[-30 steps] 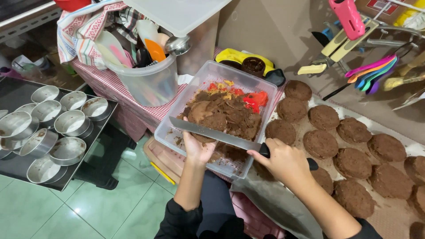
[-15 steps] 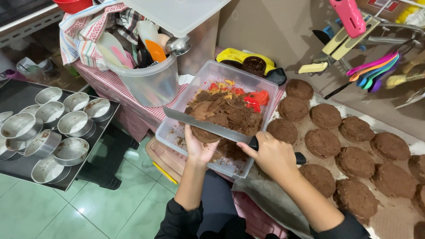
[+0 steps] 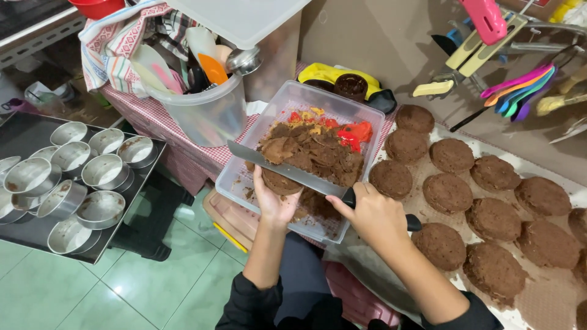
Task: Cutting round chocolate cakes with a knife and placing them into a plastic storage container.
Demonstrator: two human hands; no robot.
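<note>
Cupping a brown cake (image 3: 280, 181), the left hand (image 3: 275, 198) steadies it while the right hand (image 3: 373, 214) grips a knife (image 3: 287, 171).

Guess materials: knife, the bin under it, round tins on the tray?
Knife: shiny grey blade, likely steel; black handle, probably plastic. Bin: clear, see-through walls, looks plastic. Tins: dull silvery metal with soft reflections, perhaps aluminium.

Right hand (image 3: 373, 214) slices a knife (image 3: 287, 170) across cake (image 3: 280, 183) cupped in left hand (image 3: 273, 203).

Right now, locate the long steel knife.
In the head view, the long steel knife lies across the clear plastic tub of brown cake scraps, held by the right hand.
</note>
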